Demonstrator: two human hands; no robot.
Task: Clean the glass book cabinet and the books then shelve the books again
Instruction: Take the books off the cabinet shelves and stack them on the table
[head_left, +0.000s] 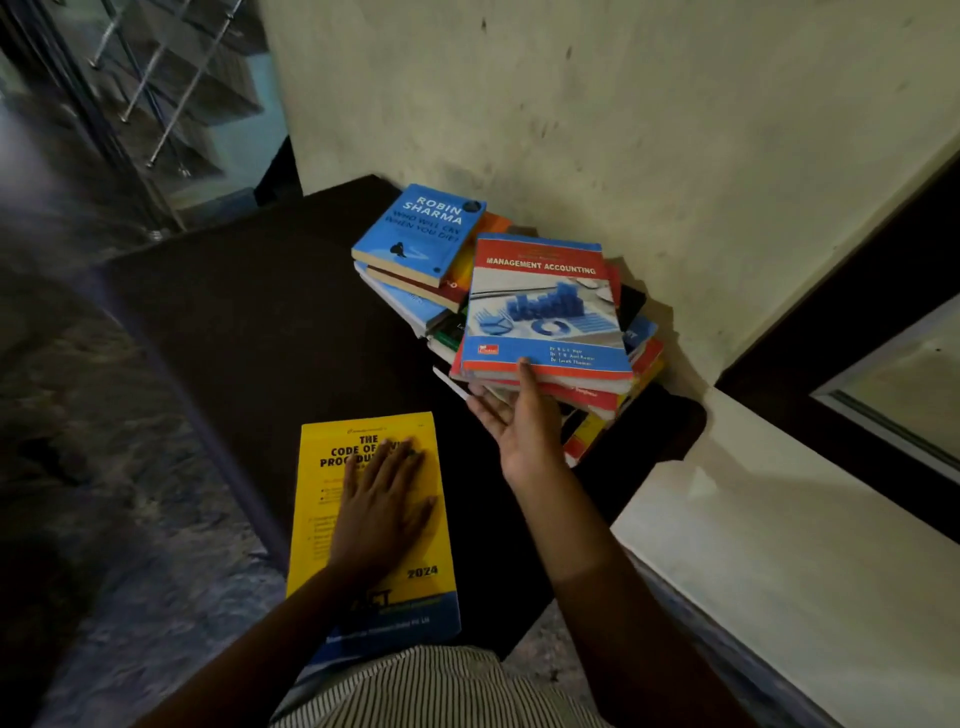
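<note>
My left grip is lying flat and wide on the yellow book; my right grip is holding the red book on the pile.

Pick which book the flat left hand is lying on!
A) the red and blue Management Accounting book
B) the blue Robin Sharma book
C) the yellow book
C: the left hand rests flat, fingers straight, on the yellow paperback Code of Civil Procedure book, while the right hand has its thumb on the red and blue Management Accounting book.
</note>
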